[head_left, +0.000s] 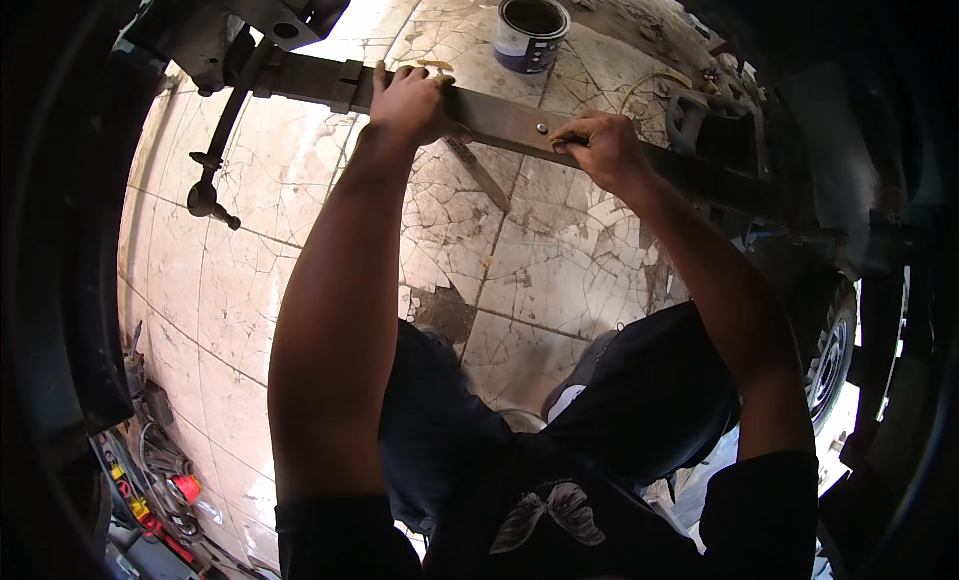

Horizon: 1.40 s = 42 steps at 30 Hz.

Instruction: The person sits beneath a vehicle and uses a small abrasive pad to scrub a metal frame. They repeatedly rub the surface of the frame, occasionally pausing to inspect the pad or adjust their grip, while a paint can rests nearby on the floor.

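Note:
A long, flat metal bar (499, 118) with a clamp band around its left part runs across under the vehicle. My left hand (408, 108) is closed over the bar, fingers across its far edge and thumb on the near side. To the right of it, a small round shiny bolt head (542, 128) shows on the bar's face. My right hand (604, 148) is pinched close beside that bolt head, its fingertips at the bar. Something dark seems to be between those fingertips, too small to name.
Beyond the bar stands an open paint can (532, 38) on the cracked tile floor (519, 270). A rod with a ball joint (203, 198) hangs at the left. Tools and cables (160, 480) lie at lower left. At the right is a wheel (831, 360).

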Each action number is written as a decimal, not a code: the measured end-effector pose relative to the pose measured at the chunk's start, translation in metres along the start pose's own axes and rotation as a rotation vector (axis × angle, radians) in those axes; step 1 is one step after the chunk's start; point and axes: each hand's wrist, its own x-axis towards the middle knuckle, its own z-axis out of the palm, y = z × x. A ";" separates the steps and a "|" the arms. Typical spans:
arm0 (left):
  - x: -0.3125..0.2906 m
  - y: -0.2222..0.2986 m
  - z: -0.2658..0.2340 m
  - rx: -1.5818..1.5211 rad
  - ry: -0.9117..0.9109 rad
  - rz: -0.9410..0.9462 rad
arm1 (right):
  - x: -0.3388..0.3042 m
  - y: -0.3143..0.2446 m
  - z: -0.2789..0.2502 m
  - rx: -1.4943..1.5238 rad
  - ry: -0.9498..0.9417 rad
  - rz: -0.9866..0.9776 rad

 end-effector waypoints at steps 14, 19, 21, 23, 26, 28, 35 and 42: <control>0.000 -0.018 0.010 -0.128 0.160 0.145 | 0.015 -0.007 0.006 -0.022 -0.063 0.101; -0.004 -0.014 0.008 -0.100 0.157 0.135 | 0.002 0.007 -0.003 0.078 -0.094 0.160; -0.005 -0.013 0.008 -0.106 0.151 0.124 | 0.003 0.009 0.005 0.084 -0.091 0.149; -0.004 -0.011 0.008 -0.107 0.151 0.125 | 0.011 0.002 0.014 0.098 -0.068 0.103; -0.002 -0.012 0.009 -0.127 0.158 0.136 | 0.021 -0.023 0.024 0.075 -0.013 0.126; -0.002 -0.016 0.007 -0.115 0.171 0.143 | 0.021 -0.022 0.021 0.056 -0.014 0.096; -0.006 -0.014 0.007 -0.111 0.125 0.131 | -0.013 0.010 -0.004 0.016 -0.037 0.158; -0.004 -0.012 0.010 -0.065 0.109 0.115 | 0.007 -0.007 0.013 0.012 0.001 0.058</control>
